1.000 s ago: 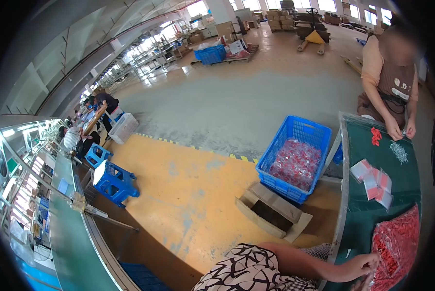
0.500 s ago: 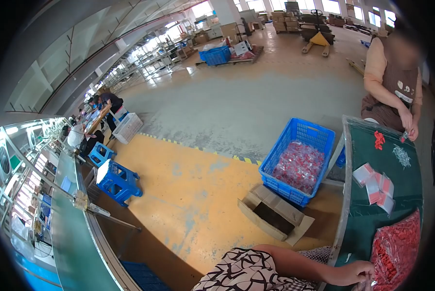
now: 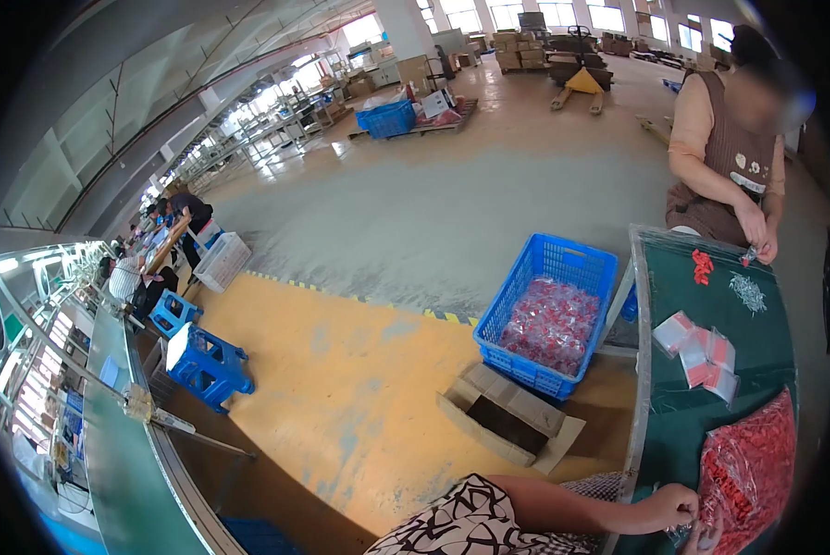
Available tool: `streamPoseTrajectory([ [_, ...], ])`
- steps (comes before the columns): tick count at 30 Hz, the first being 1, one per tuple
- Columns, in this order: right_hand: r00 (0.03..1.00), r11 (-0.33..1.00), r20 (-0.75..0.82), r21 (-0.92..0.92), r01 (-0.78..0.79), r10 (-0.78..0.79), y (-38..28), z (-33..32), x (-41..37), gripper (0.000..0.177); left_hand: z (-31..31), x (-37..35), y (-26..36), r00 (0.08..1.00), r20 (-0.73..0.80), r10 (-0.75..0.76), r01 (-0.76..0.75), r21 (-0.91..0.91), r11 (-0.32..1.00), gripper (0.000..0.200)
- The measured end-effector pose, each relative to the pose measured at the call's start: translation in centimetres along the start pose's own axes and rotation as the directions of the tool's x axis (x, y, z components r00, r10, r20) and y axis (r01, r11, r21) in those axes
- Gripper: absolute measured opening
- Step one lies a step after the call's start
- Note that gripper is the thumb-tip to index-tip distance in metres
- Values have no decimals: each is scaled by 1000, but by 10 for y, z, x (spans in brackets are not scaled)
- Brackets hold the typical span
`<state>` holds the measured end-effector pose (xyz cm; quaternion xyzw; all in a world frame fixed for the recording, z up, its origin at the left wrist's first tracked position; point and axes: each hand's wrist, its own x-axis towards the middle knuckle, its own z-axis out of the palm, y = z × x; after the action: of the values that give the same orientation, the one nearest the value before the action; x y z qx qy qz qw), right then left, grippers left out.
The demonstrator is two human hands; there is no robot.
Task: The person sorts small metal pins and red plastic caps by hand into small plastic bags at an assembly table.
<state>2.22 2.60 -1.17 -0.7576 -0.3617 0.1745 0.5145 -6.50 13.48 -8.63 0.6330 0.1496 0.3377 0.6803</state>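
Note:
My left hand [image 3: 671, 507] is at the lower right, over the green table, with its fingers pinched together. What it pinches is hidden or too small to name. Just below it, part of my right hand [image 3: 708, 535] shows at the frame's bottom edge, its fingers mostly cut off. Between the two hands is a bit of clear, glinting film [image 3: 679, 534]. Right beside them lies a large clear bag of red plastic pieces [image 3: 748, 472]. Farther up the table are flat clear packets with red and white parts [image 3: 697, 351].
Across the green table [image 3: 665, 407], a co-worker [image 3: 725, 157] handles a small item near red pieces [image 3: 702, 267] and a pile of small silvery parts [image 3: 747, 293]. A blue crate [image 3: 549, 314] of filled bags and an open cardboard box [image 3: 507, 416] stand on the floor.
The view has shifted, moving the scene slightly left. My left hand has turned a little beside the bag of red pieces, and more of my right hand shows.

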Motion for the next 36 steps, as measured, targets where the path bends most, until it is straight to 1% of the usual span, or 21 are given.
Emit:
streamPoseTrajectory([
  [2, 991, 987, -5, -78, -137, 137, 4, -5, -4, 44, 0, 1, 8, 997, -71, 22, -22, -2, 1000, 10],
  [3, 996, 985, 58, 154, -81, 73, 14, -4, -4, 42, -2, 1, 12, 994, -108, 31, -32, -3, 999, 10],
  [6, 968, 968, 23, -6, -251, 251, 41, -15, -1, 37, -6, -1, 20, 996, -81, 42, -42, 9, 999, 11],
  [9, 962, 962, -35, -17, -271, 270, 46, -14, -4, 35, 3, -10, 24, 980, -179, 86, -91, -21, 996, 10],
  [10, 964, 964, -38, -33, -264, 263, 40, -12, -6, 34, 0, -11, 27, 997, -76, -20, 13, -88, 996, 9],
  [12, 968, 967, -46, -64, -248, 246, 18, -6, -12, 33, -8, -12, 35, 967, 148, -208, 234, -185, 954, 9],
  [13, 968, 967, -34, -56, -249, 247, 20, -6, -11, 33, -4, -11, 30, 975, 129, -183, 206, -202, 957, 6],
  [15, 968, 967, -12, -40, -252, 251, 31, -8, -9, 31, -6, -10, 34, 973, 121, -194, 215, -198, 956, 5],
  [16, 988, 976, -44, -153, -152, 147, 39, -8, -7, 31, -6, -10, 36, 973, 117, -200, 220, -197, 955, 5],
  [18, 995, 926, -72, -376, 40, -72, 53, -7, -4, 31, 1, -11, 32, 989, 74, -130, 142, -200, 969, 7],
  [19, 989, 929, -71, -357, 96, -129, 58, -7, -3, 31, 3, -10, 30, 994, 52, -94, 103, -202, 974, 8],
  [21, 968, 925, -70, -318, 209, -243, 62, -6, -1, 30, 3, -5, 26, 993, 62, -99, 109, -194, 975, 7],
  [22, 992, 966, -88, -249, 64, -89, 49, -3, -2, 31, 2, -3, 25, 993, 64, -101, 112, -189, 976, 7],
  [23, 993, 980, -97, -178, -86, 69, 32, -1, -5, 31, 0, -2, 27, 992, 52, -115, 123, -175, 977, 7],
  [24, 970, 966, -94, -105, -235, 226, 20, -1, -7, 32, -5, -1, 31, 991, 41, -129, 134, -160, 978, 8],
  [27, 940, 926, 53, 160, -342, 338, 31, -14, -6, 36, -10, 1, 31, 989, 40, -145, 150, -166, 975, 8],
  [30, 945, 956, 168, 38, -291, 281, 36, -23, -6, 41, -9, 0, 25, 988, 53, -148, 155, -170, 973, 8],
  [31, 955, 961, 101, -30, -276, 277, 25, -19, -9, 41, -9, -1, 26, 987, 54, -149, 156, -164, 974, 8],
  [33, 967, 953, -36, -165, -255, 252, 3, -9, -16, 39, -8, -4, 37, 981, 68, -179, 190, -242, 951, 9],
  [34, 975, 966, -34, -135, -220, 217, 11, -9, -16, 37, -8, -5, 42, 978, 75, -194, 207, -279, 938, 9],
  [36, 988, 985, -37, -80, -152, 149, 24, -10, -18, 33, -8, -5, 34, 980, 138, -142, 173, -241, 955, 9],
])
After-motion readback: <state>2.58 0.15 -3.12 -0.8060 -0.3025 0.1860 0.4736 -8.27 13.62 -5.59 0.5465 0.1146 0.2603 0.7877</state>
